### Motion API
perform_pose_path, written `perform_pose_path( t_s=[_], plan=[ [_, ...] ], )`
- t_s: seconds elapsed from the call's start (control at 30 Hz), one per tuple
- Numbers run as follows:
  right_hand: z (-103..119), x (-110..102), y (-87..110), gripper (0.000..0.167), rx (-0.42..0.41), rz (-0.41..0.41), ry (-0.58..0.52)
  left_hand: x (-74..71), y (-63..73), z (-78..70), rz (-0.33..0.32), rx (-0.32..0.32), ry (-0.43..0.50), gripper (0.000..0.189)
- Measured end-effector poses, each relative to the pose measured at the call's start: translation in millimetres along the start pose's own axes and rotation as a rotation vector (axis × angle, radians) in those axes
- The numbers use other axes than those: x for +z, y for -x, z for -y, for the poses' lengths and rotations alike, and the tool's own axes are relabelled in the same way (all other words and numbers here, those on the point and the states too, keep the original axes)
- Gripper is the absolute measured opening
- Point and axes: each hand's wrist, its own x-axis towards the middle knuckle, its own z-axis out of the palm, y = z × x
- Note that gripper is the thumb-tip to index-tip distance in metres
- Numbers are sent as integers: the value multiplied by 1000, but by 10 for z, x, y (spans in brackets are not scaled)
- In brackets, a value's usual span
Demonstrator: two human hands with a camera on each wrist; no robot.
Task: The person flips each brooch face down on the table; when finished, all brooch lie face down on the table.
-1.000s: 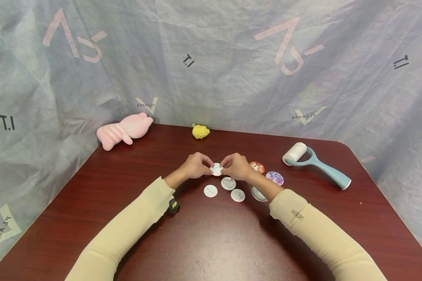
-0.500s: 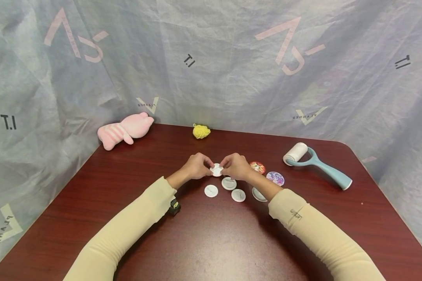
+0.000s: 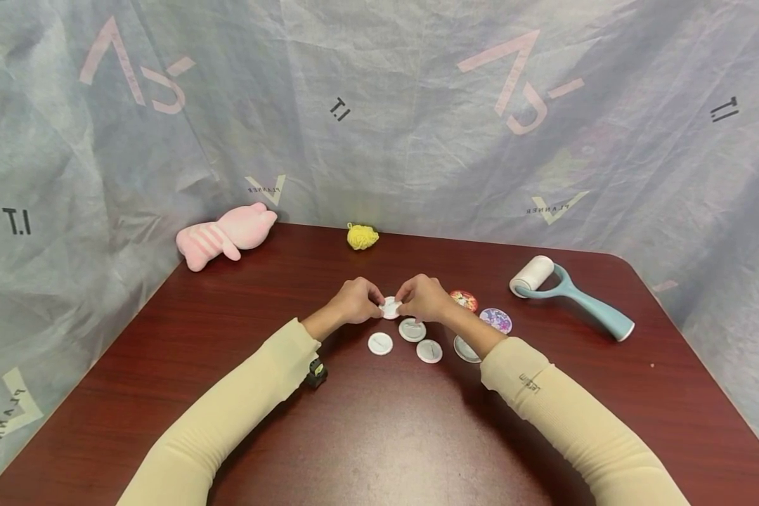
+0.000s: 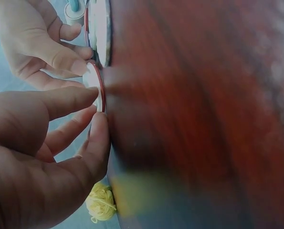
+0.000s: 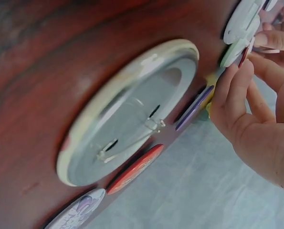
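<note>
A round badge (image 3: pixel 390 308), white back facing up, is held between both hands over the table. My left hand (image 3: pixel 352 301) pinches its left edge; in the left wrist view, thumb and fingers meet on the white badge (image 4: pixel 99 88) with a red rim. On the opposite edge, my right hand (image 3: pixel 426 299) grips with thumb and fingertips. Just below the hands lie several badges pin side up, among them one badge (image 3: pixel 412 330), another (image 3: pixel 429 351) and a third (image 3: pixel 380 344). Close to the right wrist camera is a larger badge (image 5: pixel 132 119) showing its safety pin.
Right of the hands lie a red picture badge (image 3: pixel 464 301) and a purple one (image 3: pixel 495 321). A blue-handled lint roller (image 3: pixel 569 289) rests farther right. Yellow yarn (image 3: pixel 362 237) and a pink plush toy (image 3: pixel 225 236) sit along the back, before a grey curtain (image 3: pixel 379 112).
</note>
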Motion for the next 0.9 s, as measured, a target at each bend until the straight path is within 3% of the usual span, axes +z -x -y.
perform_pose_path(
  t_s=[0.6,0.9],
  plan=[
    [-10,-35,25,13,20,18,0,-1,-13,16,26,14,-18,9],
    [-31,-203,174,18,2,-8,-61,-42,1,19,33,9,9,14]
  ],
)
